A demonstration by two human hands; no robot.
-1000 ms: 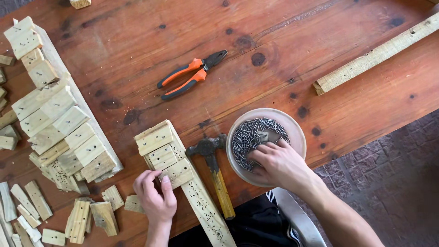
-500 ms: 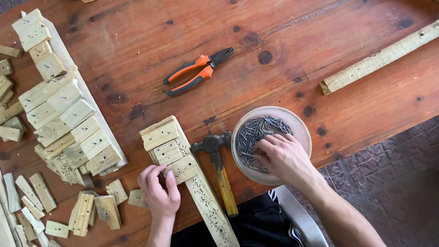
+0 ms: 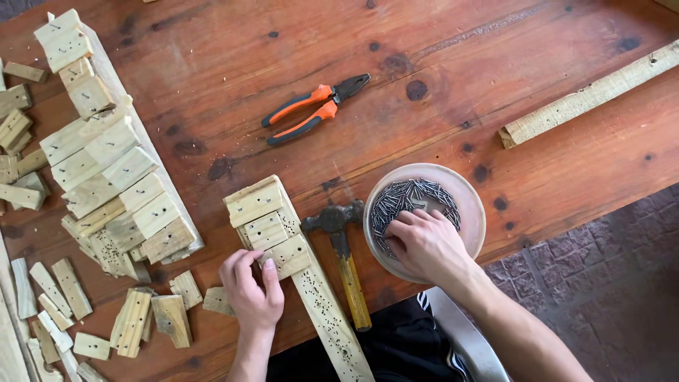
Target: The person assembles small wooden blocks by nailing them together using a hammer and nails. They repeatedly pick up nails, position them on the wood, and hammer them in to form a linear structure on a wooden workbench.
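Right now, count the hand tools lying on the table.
2. The orange-handled pliers lie at the table's middle, away from both hands. The hammer lies near the front edge, between the wooden strip with blocks and the bowl of nails. None looks hidden.

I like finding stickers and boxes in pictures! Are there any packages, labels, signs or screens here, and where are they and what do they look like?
None: no package, label, sign or screen shows.
Nearest to a container: a round pale dish of dark nails at the wooden table's near edge, with the right hand in it.
The left hand rests on small pale wood blocks fixed to a long strip.
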